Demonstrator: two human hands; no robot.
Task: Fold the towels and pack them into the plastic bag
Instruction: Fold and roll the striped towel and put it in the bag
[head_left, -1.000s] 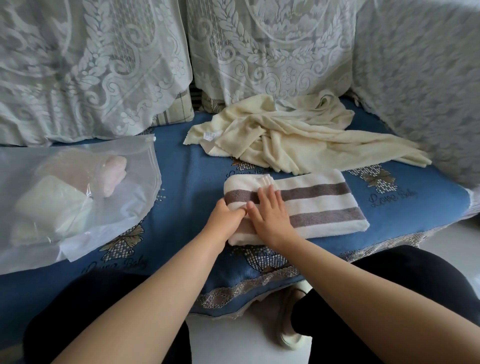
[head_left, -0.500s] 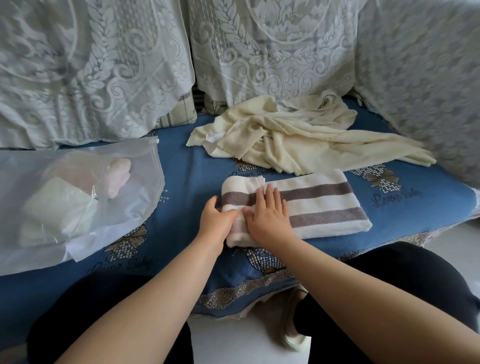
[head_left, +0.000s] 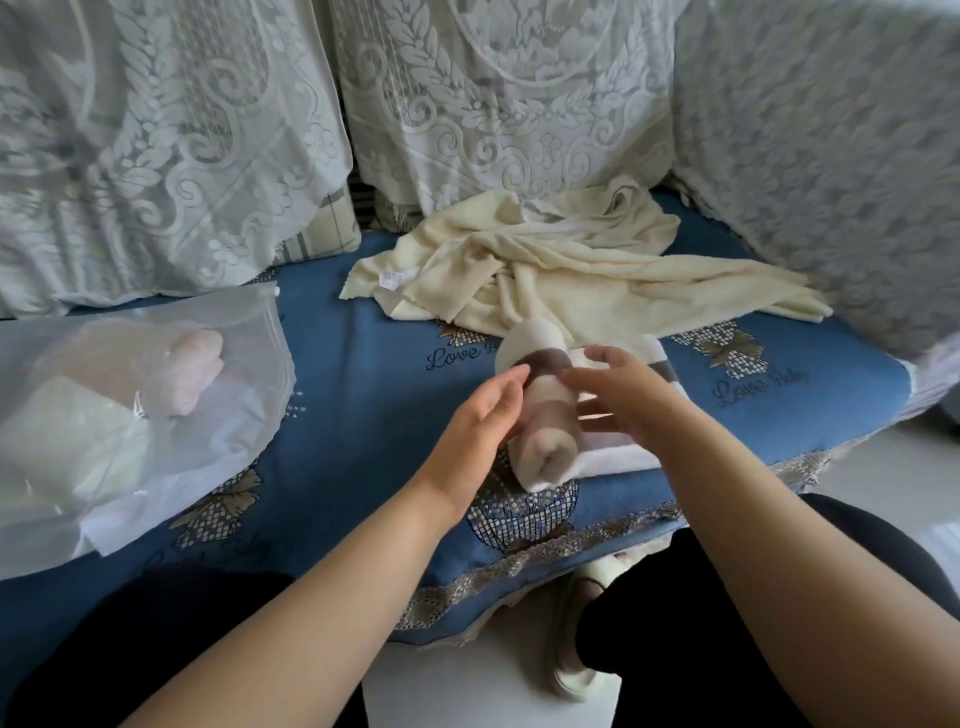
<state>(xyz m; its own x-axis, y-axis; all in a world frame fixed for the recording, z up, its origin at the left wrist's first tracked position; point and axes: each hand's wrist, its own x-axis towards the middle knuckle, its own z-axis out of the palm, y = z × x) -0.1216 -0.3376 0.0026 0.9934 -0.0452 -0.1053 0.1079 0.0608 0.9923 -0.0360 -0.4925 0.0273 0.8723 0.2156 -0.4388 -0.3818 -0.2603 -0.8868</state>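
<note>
Blue cushion (head_left: 374, 364) had lace covers (head_left: 171, 145) draped behind it, plus maybe a slipper (head_left: 566, 649) on the floor.

Left hand (head_left: 480, 415) and right hand (head_left: 621, 395) are flanking a half-rolled striped towel (head_left: 545, 415) on the blue sofa cushion (head_left: 363, 374), fingers spread.

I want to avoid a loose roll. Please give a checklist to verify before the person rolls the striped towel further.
1. Left hand against the roll's left side: ok.
2. Right hand over the roll, fingers spread: ok.
3. Striped towel rolled evenly: ok; the near end shows a neat spiral.
4. Flat part still to roll lies smooth: cannot tell, the right hand covers most of it.
5. Cream towel clear of the roll: not ok, its edge lies right behind.
6. Plastic bag open: cannot tell.
</note>
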